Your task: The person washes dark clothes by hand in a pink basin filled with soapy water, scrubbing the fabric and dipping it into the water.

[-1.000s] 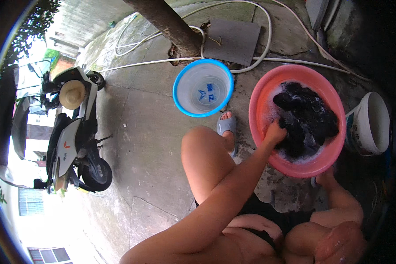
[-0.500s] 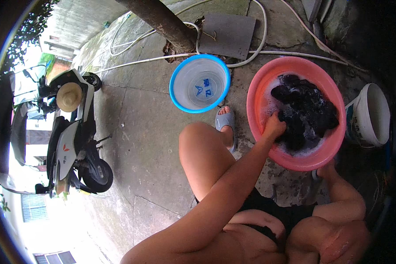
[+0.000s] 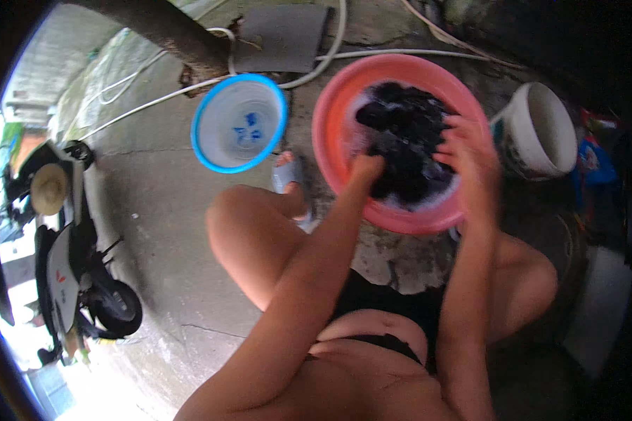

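A: Left grip (image 3: 367, 170), state?
B: Curled closed, pinching the left edge of the dark wet cloth (image 3: 407, 144). Fingertips out of sight.
A: Right grip (image 3: 470, 158)?
B: Spread, with fingers apart and slightly bent; blurred. Over the right side of the cloth, near the right wall of the pink basin (image 3: 324, 119). Cannot tell whether touching or just above the fabric.
A: Cloth relative to both grips?
B: Between them: mostly right of and beyond the left grip, mostly left of the right one. Bunched in the basin, with pale suds (image 3: 435, 196) along the nearer edge.
A: Surroundings of the basin?
B: To the right, just beside: white bucket (image 3: 518, 144). To the left, apart: blue-rimmed tub (image 3: 196, 133), with blue markings inside. Between tub and basin: grey sandal (image 3: 288, 177), on a foot. Beyond the basin, across the concrete ground (image 3: 161, 217): pale hose (image 3: 456, 54).
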`<state>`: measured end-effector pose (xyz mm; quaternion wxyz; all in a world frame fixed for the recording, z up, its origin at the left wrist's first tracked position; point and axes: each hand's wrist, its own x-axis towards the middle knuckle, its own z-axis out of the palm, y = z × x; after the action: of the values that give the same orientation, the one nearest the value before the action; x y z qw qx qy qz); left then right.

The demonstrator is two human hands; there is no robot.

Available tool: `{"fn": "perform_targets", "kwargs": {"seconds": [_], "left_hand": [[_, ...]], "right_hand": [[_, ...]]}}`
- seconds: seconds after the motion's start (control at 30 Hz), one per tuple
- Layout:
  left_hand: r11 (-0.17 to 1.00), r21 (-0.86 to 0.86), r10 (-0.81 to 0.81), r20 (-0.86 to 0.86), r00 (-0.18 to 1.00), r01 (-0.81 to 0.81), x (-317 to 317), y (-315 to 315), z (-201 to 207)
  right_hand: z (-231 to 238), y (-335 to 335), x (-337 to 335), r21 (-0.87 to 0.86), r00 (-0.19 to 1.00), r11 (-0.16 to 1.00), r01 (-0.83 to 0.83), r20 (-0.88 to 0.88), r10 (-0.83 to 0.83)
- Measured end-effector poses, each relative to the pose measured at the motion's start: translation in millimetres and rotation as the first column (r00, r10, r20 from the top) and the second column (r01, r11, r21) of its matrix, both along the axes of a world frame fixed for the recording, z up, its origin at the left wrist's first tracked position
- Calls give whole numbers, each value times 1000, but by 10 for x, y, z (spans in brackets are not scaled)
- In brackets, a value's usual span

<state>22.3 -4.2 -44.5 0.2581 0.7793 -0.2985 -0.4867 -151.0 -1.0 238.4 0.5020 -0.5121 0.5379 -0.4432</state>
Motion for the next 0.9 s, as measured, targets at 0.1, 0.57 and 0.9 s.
{"fn": "perform_targets", "kwargs": {"seconds": [0.1,0.57,0.9], "left_hand": [[953,80,296,-455,840,-293,-159,-82,-25],[860,246,394,-877,276,-447,377,12,-129],[921,39,213,-883,417,-387,-182,1,471]], "right_hand": [[-1353,-381,-188,147,643,970,-194,-728,239],[-1308,289,891,-207,903,970,-125,-429,24],[-920,454,641,-603,905,795,-59,-369,-213]]}}
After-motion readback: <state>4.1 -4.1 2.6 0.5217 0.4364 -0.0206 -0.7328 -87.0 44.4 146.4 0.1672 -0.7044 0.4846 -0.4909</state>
